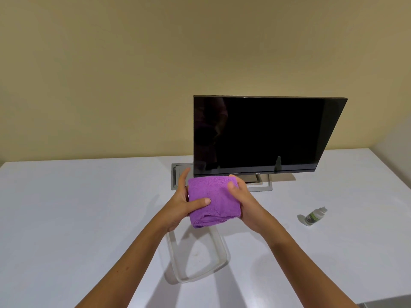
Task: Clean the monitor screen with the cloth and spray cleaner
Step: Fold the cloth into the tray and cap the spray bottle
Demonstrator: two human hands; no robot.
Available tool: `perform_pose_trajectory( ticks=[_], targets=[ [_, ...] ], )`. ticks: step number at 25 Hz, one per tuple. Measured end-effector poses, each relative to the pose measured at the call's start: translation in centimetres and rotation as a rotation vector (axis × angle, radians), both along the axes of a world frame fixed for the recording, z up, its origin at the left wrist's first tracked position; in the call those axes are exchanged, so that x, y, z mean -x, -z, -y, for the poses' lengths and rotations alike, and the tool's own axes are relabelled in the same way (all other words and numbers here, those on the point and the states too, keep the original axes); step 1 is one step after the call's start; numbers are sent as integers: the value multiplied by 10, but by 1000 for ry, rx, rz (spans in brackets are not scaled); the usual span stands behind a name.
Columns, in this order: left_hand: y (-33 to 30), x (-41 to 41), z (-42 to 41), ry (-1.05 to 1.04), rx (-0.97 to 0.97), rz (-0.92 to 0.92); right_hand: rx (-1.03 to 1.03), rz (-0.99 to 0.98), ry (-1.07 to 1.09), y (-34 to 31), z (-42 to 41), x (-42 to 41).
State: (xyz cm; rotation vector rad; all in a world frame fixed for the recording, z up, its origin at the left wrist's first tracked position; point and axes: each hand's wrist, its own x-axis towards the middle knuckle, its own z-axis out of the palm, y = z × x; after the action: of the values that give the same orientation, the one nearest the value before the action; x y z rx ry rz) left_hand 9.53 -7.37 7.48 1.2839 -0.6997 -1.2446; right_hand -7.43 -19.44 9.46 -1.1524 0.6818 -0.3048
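**Both hands on folded cloth, held above worktop in front of monitor**

- Nearest: clear rectangular plastic container point(198, 256) sits on the white worktop point(66, 218), towards the near edge, roughly mid-width. Long axis runs near-to-far. Looks empty apart from faint specks on its floor.
- Above the container's far end: folded purple terry cloth point(214, 201), held up off the worktop. Folded into a thick square pad, fold edge facing the camera.
- Left hand point(184, 203) grips the cloth's left side: thumb lies across the top face, fingers go behind/under it, index finger sticks up past the far-left corner.
- Right hand point(242, 196) grips the cloth's right side: thumb presses on the top face near the far-right corner, fingers wrap around the right edge.
- Both forearms bare, coming in from the near edge.
- Right of the hands, well apart: small spray bottle with green label and clear cap point(313, 216), on the worktop towards the right edge. Neither hand touches it. Its reflection shows low in the screen.
- Farther back: black flat-panel monitor with thin bezel point(262, 134) on a grey rectangular-frame stand point(265, 185), near the worktop's far edge, right of centre. Screen dark, angled slightly to the left. Cloth's far edge overlaps the bottom-left bezel in view; cannot tell if it makes contact.
- Grey recessed cable hatch point(178, 176) in the worktop, behind the monitor's left side.
- Beige wall point(133, 63) behind the far edge.
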Motion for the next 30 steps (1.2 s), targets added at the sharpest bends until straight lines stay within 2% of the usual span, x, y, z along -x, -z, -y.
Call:
perform_pose_trajectory(
  ticks=[2, 5, 9, 12, 17, 18, 22, 26, 30],
  targets=[
    [1, -1, -5, -32, 8, 95, 34, -59, -111, 7, -5, 1],
    [7, -1, -16, -15, -68, 257, 85, -103, -107, 18, -11, -3],
    [19, -6, -40, 123, -213, 183, 127, -139, -51, 34, -27, -8],
    [30, -6, -55, 188, -328, 282, 190, -267, -44, 46, -37, -13],
    [55, -3, -68, -201, -529, 624, 357, -528, -228, 69, -56, -20],
    [60, -2, -69, -206, -587, 592, 370, -563, -274, 73, -59, -22],
    [75, 5, -72, -146, -688, 244, 316, -608, -376, 90, -74, -28],
    [83, 7, -73, -134, -705, 227, 462, -692, -434, 103, -83, -32],
    [84, 8, -71, -139, -715, 231, 769, -1066, -463, 107, -96, -34]
  ],
)
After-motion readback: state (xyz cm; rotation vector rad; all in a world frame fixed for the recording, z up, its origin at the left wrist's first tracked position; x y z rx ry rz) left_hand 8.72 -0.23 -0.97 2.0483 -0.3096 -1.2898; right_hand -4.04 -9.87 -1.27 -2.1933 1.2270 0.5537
